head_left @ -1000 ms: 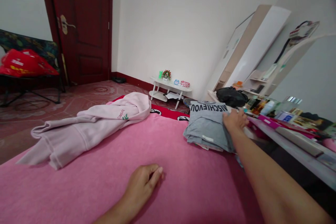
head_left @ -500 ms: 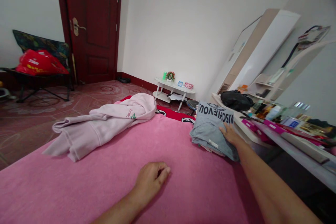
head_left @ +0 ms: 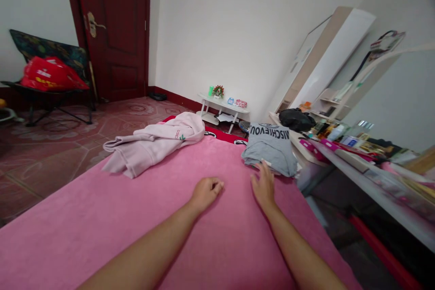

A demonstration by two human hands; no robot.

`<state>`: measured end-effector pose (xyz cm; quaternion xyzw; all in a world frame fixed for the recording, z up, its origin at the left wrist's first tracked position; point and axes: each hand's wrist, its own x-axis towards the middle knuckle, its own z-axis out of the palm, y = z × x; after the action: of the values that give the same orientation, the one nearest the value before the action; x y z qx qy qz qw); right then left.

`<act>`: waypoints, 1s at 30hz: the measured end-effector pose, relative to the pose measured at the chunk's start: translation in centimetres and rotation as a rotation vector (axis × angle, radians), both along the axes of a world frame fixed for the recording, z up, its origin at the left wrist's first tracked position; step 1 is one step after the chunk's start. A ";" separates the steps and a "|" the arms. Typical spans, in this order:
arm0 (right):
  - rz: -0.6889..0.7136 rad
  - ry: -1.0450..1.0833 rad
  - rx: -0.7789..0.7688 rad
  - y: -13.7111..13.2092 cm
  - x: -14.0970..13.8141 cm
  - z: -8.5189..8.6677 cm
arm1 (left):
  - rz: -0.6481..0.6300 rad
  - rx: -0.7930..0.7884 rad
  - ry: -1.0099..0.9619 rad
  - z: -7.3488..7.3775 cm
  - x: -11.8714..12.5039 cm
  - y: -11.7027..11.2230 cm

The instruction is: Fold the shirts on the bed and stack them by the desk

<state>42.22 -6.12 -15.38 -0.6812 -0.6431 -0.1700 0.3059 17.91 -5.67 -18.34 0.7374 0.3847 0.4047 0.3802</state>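
My right hand (head_left: pixel 264 186) has its fingers apart at the near edge of a folded grey T-shirt (head_left: pixel 268 147) with dark lettering. The shirt tops a small pile of folded clothes; the lower layers barely show. My left hand (head_left: pixel 206 194) is loosely curled over the pink bedspread (head_left: pixel 163 231), thumb against the fingers, with nothing visible in it. Farther left, a pale pink sweatshirt (head_left: pixel 159 142) with small print lies rumpled across the bed's far left edge.
On the right stands a dressing table (head_left: pixel 384 190) crowded with bottles and a black bag (head_left: pixel 296 120). Beyond the bed is a low white table (head_left: pixel 224 105) with small ornaments. At left, a folding chair (head_left: pixel 44 50) holds a red bag (head_left: pixel 50 74) near a dark red door (head_left: pixel 117 31).
My right hand has drawn back toward me from the top of the grey T-shirt to its near edge. My left hand stays curled over the bed. The view has shifted slightly.
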 end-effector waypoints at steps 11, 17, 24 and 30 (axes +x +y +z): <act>0.291 0.322 -0.195 -3.1 -5.5 -3.2 | 0.040 0.063 -0.011 0.7 -0.4 -1.4; 0.375 0.367 -0.188 -3.4 -4.5 -3.4 | 0.060 0.083 0.034 1.4 -0.3 -1.9; 0.411 0.415 -0.188 -3.0 -4.1 -3.5 | 0.071 0.066 0.033 1.2 -0.1 -1.5; 0.401 0.406 -0.175 -2.3 -4.0 -3.5 | 0.071 0.044 -0.001 1.2 0.0 -1.3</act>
<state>38.19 -8.44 -18.86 -0.5842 -0.7027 0.0896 0.3960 17.95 -7.00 -17.10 0.7311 0.4013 0.4268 0.3497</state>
